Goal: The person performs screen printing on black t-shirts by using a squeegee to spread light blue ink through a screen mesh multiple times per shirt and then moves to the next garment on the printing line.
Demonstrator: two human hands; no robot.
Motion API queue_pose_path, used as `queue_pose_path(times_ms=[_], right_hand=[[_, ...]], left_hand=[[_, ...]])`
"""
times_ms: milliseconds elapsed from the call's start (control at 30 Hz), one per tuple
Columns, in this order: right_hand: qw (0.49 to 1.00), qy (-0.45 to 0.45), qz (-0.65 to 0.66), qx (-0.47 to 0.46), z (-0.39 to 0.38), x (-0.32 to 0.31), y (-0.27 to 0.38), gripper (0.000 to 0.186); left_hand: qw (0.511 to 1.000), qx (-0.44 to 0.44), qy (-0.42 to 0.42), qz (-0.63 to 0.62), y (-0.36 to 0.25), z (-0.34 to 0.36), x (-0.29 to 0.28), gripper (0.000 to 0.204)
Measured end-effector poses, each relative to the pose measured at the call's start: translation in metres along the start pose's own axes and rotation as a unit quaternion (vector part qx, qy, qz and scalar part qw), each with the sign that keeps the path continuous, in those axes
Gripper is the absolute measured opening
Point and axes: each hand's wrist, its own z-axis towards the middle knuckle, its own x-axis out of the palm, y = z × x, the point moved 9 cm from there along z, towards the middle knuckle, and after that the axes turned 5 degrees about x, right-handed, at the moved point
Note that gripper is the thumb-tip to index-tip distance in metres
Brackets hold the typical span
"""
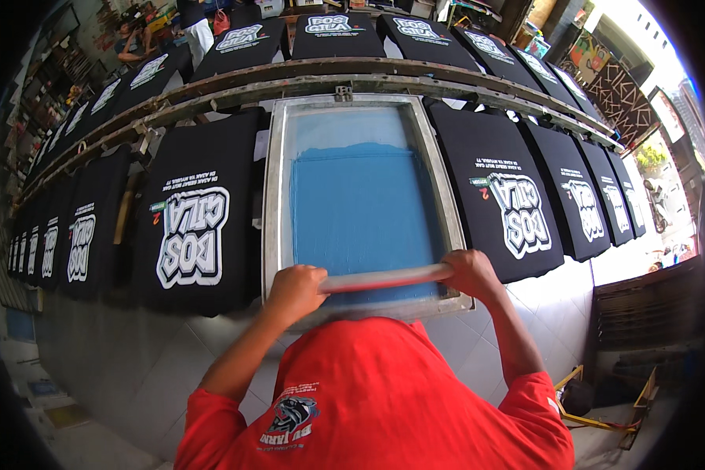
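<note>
The left hand (296, 291) and right hand (471, 272) are curled tightly around opposite ends of a squeegee (387, 278), which spans between them. Ahead of them stretches a blue screen (360, 211); outward on either side lie printed black shirts (192, 164).

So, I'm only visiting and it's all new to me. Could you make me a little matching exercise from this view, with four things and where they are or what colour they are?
Things:
1. long bar
2. screen panel
3. right hand
4. black shirts

Places or colours:
A. on both sides of the frame
B. gripping one end of the bar
C. spanning from left hand to right
D. blue

Pairs: 1-C, 2-D, 3-B, 4-A
</note>
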Motion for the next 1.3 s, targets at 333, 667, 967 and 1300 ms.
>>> queue_pose_path(times_ms=[333, 667, 967, 1300], right_hand=[[0.975, -0.219, 0.002, -0.049, 0.232, -0.076, -0.04, 0.013], [0.987, -0.147, -0.038, -0.046, 0.231, -0.017, -0.046, 0.022], [0.997, 0.075, 0.008, -0.002, 0.065, -0.031, 0.016, 0.027], [0.985, -0.171, 0.018, -0.008, 0.009, -0.003, 0.017, 0.018]], left_hand=[[0.989, 0.001, -0.114, 0.093, 0.118, 0.204, -0.081, 0.027], [0.994, 0.01, -0.082, 0.066, 0.143, 0.201, -0.036, 0.023], [0.988, -0.042, 0.124, -0.088, 0.043, 0.05, -0.03, 0.027], [0.994, 0.003, -0.077, 0.072, 0.017, 0.002, -0.005, 0.03]])
